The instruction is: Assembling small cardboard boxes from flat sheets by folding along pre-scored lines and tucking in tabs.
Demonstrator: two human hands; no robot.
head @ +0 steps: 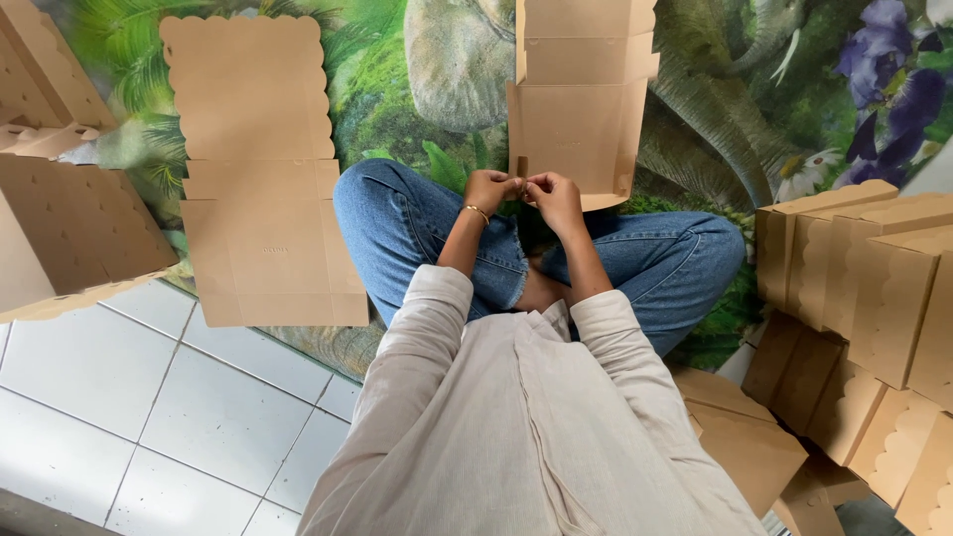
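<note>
Cardboard box blank [576, 109], brown and scallop-edged, lies flat on the mat just beyond my crossed legs, its near edge right at my fingertips. My left hand [490, 189] and right hand [556, 199] meet at that near edge, fingers curled and pinching together on something small there; whether it is a tab of the blank or only my own fingers, I cannot tell. A thin gold bracelet [477, 211] sits on my left wrist.

I am sitting on a printed floor mat [397, 89] showing green leaves, a grey rock and purple flowers toward the far right. The mat ends on my near left, where white floor tiles [129, 397] with grey grout lines take over.

To my left, well apart from my hands, a second flat box sheet [260, 169] lies open on the mat. Farther left, a folded-up box [69, 238] is tilted at the frame's edge. On my right, a stack of assembled boxes [874, 318] with scalloped flaps stands crowded together, with more flat pieces near my right hip.
</note>
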